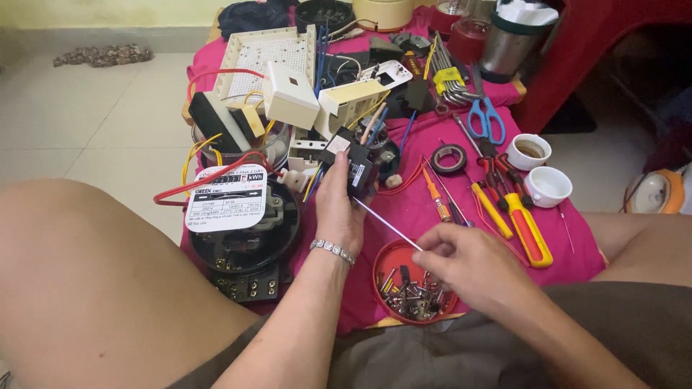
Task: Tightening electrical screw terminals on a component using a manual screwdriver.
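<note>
- Small black electrical component (358, 169): gripped in closed fingers of left hand (337, 209), above pink-covered tabletop (411, 202), centre.
- Thin metal screwdriver shaft (388, 224): pinched by right hand (468, 263), tip at component.
- Red dish of screws (411, 288): near, beneath right hand.
- Black electricity meter (241, 230): left.

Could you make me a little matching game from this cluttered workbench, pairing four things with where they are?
Things:
1. small black part
2. thin metal rod
3. red dish of screws
4. scissors with blue handles

Places:
A. on the pink cloth, below the set of wrenches
B. held up in the left hand
C. just beneath the right hand
D. pinched in the right hand's fingers, its tip at the black part

Pairs: 1-B, 2-D, 3-C, 4-A
</note>
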